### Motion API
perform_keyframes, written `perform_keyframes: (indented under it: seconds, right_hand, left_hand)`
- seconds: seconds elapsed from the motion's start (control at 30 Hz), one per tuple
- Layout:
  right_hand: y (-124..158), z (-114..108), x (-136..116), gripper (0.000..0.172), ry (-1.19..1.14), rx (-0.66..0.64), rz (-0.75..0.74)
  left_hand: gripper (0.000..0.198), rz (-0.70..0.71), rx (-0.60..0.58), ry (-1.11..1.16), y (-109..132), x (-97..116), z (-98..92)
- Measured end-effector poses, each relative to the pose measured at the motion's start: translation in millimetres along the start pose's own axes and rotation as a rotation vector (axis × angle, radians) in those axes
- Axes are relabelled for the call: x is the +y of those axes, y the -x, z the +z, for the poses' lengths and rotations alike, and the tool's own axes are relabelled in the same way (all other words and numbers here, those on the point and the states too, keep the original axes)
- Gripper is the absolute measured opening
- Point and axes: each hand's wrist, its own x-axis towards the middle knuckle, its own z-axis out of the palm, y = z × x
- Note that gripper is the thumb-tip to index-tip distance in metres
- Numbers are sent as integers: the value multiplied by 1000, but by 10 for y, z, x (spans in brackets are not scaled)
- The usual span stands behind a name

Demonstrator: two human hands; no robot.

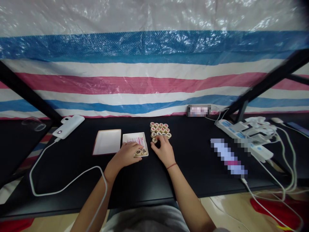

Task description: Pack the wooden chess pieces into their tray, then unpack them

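Note:
Round cream pieces with red and black characters stand in rows [158, 129] on the black table. My right hand [164, 149], a red string at its wrist, reaches to the front row, thumb and fingertips around a black-marked piece [154, 140]. My left hand [127, 154] lies over the white box [127, 136], fingers spread, touching pieces at its front edge. Two black-marked pieces [144, 151] show beside its fingers; what lies under the palm is hidden. A pink and white printed sheet is inside the box. Left of it rests an open, shallow lid [107, 141].
A white power bank [69, 126] with a looping cable is on the left, near a clear glass [33, 124]. On the right are a blurred-out device [228, 157], power strips [262, 151] and tangled cables. A striped sheet [145, 85] hangs behind.

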Motion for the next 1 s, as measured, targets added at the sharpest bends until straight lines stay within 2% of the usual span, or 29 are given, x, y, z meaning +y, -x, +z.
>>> perform_keyframes:
  seconds: [0.07,0.1,0.2,0.27,0.33,0.53,0.73,0.83,0.93,1.0]
  right_hand:
    - [23,-27,-62,21,-37,37,-46]
    - [38,-37,-99,24,-58,15,-82]
    - [84,-31,-195,38,-59,-191,-176]
    - [108,-1,-230,54,0,-303,-195]
    - [120,33,-243,60,54,-341,-195]
    - [110,55,-273,48,109,-360,-154]
    - [101,40,-285,48,96,-376,-144]
    - [100,20,-268,54,39,-361,-140]
    - [102,-3,-253,62,-55,-255,-126]
    - [107,-1,-254,59,-111,-172,-159]
  left_hand:
    - [46,7,65,-11,12,0,-31]
    - [45,0,111,-17,19,-1,-50]
    - [28,-94,232,-45,41,-13,-88]
    - [22,-169,249,-79,51,-24,-81]
    - [25,-209,228,-107,60,-30,-56]
    - [26,-236,144,-122,103,27,-51]
    - [20,-242,113,-43,157,83,-142]
    - [16,-256,93,-1,157,72,-179]
    - [15,-249,202,89,122,56,-204]
    - [17,-208,313,214,80,56,-195]
